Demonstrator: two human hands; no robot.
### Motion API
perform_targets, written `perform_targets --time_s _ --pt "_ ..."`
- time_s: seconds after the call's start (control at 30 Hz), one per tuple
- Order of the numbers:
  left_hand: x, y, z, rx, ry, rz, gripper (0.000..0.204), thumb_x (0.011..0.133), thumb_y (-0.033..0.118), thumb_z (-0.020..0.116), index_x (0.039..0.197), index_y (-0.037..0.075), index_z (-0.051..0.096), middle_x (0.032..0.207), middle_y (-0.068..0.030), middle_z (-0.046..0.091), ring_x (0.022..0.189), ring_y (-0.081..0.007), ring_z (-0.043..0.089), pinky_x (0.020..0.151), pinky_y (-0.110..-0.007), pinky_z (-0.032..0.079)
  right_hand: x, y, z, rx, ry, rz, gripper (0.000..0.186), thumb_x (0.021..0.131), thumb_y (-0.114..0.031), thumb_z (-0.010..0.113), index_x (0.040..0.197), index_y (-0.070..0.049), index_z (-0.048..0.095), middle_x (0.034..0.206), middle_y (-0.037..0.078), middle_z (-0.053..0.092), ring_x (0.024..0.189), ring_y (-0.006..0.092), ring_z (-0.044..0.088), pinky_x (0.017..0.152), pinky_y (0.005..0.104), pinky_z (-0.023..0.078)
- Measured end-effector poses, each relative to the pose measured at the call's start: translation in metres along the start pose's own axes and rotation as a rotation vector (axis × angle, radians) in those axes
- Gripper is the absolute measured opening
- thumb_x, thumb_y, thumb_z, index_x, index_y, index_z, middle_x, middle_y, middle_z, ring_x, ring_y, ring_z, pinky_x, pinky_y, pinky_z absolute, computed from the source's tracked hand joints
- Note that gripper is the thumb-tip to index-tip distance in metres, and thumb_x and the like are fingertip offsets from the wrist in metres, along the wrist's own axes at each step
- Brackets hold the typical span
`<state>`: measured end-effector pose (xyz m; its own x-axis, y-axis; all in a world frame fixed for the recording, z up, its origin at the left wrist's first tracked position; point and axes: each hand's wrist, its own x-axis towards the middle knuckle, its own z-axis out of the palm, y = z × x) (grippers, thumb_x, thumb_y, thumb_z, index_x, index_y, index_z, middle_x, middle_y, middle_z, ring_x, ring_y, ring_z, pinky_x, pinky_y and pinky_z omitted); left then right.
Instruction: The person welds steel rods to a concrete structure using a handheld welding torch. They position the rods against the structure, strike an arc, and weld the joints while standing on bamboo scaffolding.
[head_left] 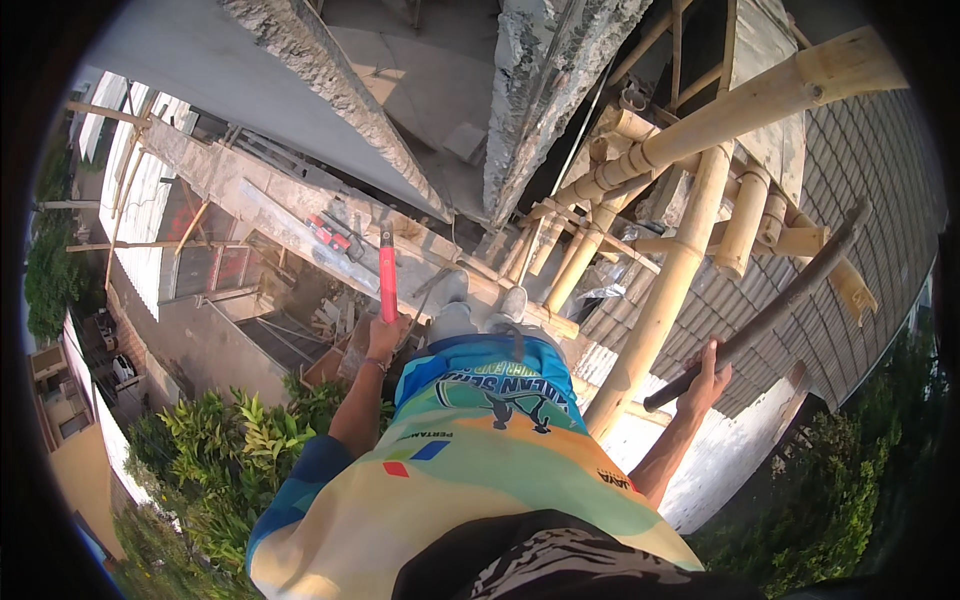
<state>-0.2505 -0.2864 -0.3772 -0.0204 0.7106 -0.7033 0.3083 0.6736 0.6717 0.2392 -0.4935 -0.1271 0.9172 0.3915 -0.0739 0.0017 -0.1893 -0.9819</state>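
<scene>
- Fingers of the left hand (388, 337) wrap round the near end of a red tool (388, 285), whose dark tip points away from the body.
- On the right hand (705, 385), the fingers curl about a dark pole (790, 300) close to its lower end; how firm that hold is cannot be told.
- From there the pole slants up and to the right, across the view of the grey tiled roof (885, 150), beside the bamboo scaffolding (690, 265).
- Because the grip sits so near one end, the far end will probably swing; a hold nearer the middle should balance better.
- Turning the pole slowly, clear of the bamboo, seems wise.
- Both shoes (452, 288) are near each other by the concrete ledge (215, 175), so small, steady weight shifts suit this spot.
- A red power tool (330, 235) lies on the ledge, left of the shoes; best keep the feet clear of it.
</scene>
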Motion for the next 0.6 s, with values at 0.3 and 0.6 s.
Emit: perform_targets --time_s 0.3,0.6 --pt "0.044 -0.016 -0.048 -0.071 -0.066 -0.196 0.019 0.088 0.014 0.072 0.076 0.008 0.059 0.063 0.0007 0.057 0.048 -0.0085 0.048 0.044 -0.025 0.036 -0.06 0.034 0.083 -0.211 -0.424 0.13 0.037 0.097 -0.039 0.069 0.09 -0.005 0.056 0.063 -0.001 0.051 0.05 0.0079 0.048 0.045 0.0251 0.039" --pt "0.009 -0.043 -0.066 -0.21 0.057 -0.247 0.018 0.09 0.016 0.073 0.081 0.009 0.059 0.067 -0.0002 0.058 0.051 -0.0096 0.05 0.045 -0.024 0.039 -0.004 0.037 0.101 -0.422 -0.635 0.152 0.044 0.091 -0.045 0.073 0.092 -0.003 0.059 0.072 0.0 0.049 0.065 0.0106 0.047 0.057 0.0307 0.04"
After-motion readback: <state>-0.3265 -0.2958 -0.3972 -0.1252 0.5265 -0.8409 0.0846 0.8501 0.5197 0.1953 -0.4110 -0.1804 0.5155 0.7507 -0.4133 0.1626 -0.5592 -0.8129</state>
